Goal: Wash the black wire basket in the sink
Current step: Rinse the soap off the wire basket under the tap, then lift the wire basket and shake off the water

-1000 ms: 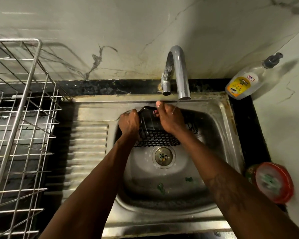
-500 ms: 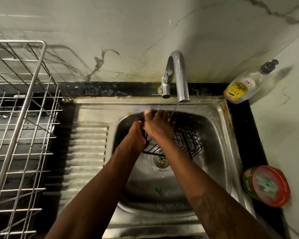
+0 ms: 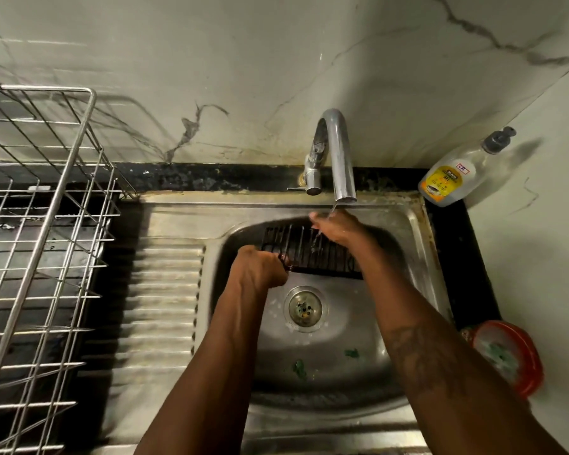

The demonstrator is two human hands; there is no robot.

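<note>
The black wire basket (image 3: 304,251) is held over the far half of the steel sink (image 3: 418,257), just under the tap (image 3: 337,159). A thin stream of water runs from the spout onto it. My left hand (image 3: 260,267) is closed around the basket's near-left corner. My right hand (image 3: 337,226) lies on the basket's far-right edge under the stream, fingers spread over the wires; its grip is partly hidden. The drain (image 3: 304,308) is visible below the basket.
A steel wire dish rack (image 3: 46,241) stands on the left beside the ribbed drainboard (image 3: 165,300). A dish-soap bottle (image 3: 454,175) lies at the back right. A red-rimmed tub (image 3: 506,356) sits on the right counter. Green scraps (image 3: 298,367) lie in the sink.
The basket has been turned and shifted right under the tap. My left hand moved to its near-left corner and my right hand slid right, under the stream.
</note>
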